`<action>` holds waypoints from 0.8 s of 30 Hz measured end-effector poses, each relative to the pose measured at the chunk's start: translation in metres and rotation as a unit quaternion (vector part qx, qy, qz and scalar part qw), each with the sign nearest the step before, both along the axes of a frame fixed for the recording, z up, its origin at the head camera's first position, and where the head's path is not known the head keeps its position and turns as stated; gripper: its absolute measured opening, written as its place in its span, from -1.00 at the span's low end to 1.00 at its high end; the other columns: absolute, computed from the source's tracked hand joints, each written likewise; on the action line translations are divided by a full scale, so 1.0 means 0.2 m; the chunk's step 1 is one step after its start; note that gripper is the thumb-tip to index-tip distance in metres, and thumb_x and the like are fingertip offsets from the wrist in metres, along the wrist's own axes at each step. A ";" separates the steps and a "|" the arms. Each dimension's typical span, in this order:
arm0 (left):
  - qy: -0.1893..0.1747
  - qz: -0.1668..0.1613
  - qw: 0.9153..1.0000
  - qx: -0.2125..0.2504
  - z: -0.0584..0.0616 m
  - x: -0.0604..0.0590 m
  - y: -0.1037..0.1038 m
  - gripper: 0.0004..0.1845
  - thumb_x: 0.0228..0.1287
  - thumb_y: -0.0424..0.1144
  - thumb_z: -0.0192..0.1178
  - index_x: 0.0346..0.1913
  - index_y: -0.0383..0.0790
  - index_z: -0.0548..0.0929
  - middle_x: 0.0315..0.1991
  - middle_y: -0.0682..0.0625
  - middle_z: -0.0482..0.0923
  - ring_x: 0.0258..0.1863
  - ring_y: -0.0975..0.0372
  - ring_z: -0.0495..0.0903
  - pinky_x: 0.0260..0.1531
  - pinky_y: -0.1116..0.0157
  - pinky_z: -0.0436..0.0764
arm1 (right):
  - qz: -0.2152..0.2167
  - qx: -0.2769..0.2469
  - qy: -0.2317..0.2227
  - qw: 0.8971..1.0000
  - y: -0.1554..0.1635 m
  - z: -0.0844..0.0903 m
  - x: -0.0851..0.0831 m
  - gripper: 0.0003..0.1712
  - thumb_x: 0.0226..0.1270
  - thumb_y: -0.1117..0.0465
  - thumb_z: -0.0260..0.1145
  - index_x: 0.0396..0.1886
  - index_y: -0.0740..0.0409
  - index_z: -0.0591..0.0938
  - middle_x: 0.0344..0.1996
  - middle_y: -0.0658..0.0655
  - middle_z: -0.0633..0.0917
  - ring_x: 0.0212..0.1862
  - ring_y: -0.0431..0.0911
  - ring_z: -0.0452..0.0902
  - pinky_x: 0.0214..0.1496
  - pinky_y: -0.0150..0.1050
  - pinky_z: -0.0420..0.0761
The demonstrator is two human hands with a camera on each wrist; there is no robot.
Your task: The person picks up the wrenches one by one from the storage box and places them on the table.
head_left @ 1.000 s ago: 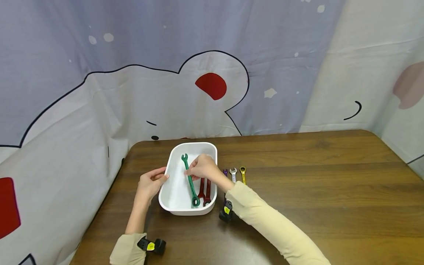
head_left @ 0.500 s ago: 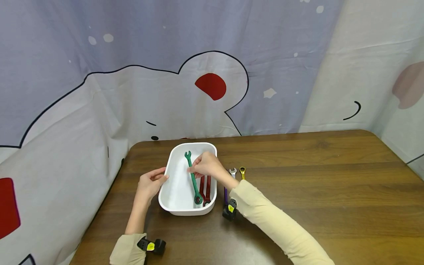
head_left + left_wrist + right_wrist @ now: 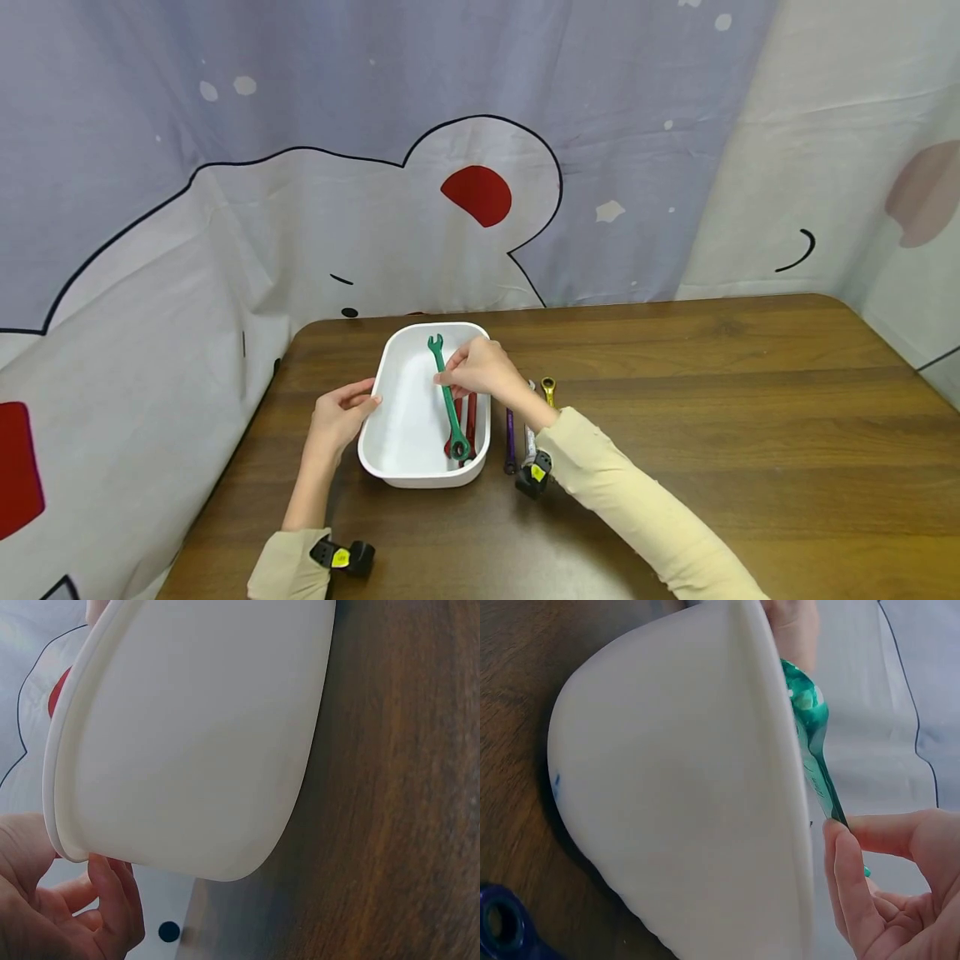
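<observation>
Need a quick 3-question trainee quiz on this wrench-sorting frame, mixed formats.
1. True or false: the right hand pinches the green wrench.
2. What does the left hand touch: A) the white tub's rim, B) the yellow wrench, C) the curtain?
3. Fill in: red wrenches lie ___ the tub.

Key: 1 true; 2 A; 3 inside.

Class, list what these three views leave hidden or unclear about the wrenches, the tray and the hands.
- Red wrenches: head view, upper ends hidden by the right hand and green wrench; their number is unclear.
- Silver wrench: head view, mostly covered by the right sleeve.
- White tray inside: left wrist view, its outer wall blocks it.
- Left hand: left wrist view, cut off by the frame's edge.
</observation>
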State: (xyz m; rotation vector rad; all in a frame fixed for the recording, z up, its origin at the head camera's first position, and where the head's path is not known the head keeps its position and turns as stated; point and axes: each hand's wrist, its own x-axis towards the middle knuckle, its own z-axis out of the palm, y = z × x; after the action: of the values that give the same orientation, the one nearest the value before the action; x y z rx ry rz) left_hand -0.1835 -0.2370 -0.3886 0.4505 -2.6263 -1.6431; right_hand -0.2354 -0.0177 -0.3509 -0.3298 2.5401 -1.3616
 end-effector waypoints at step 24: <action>0.006 -0.002 1.000 0.005 0.00 0.00 0.00 -0.57 0.29 -0.27 0.22 0.19 -0.33 0.55 0.00 -0.29 0.62 -0.21 0.28 0.59 -0.30 0.46 0.55 | -0.021 -0.065 -0.028 0.997 0.18 0.00 -0.04 -0.80 0.11 0.18 0.46 -0.48 0.24 0.69 -0.66 0.02 0.68 -0.65 -0.24 0.59 -0.27 -0.10 0.69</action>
State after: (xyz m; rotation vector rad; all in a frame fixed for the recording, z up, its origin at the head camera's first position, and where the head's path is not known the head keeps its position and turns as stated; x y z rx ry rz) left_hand -0.1837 -0.2372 -0.3883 0.4354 -2.6131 -1.6556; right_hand -0.2436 0.0186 -0.3516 -0.2602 2.4323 -1.5329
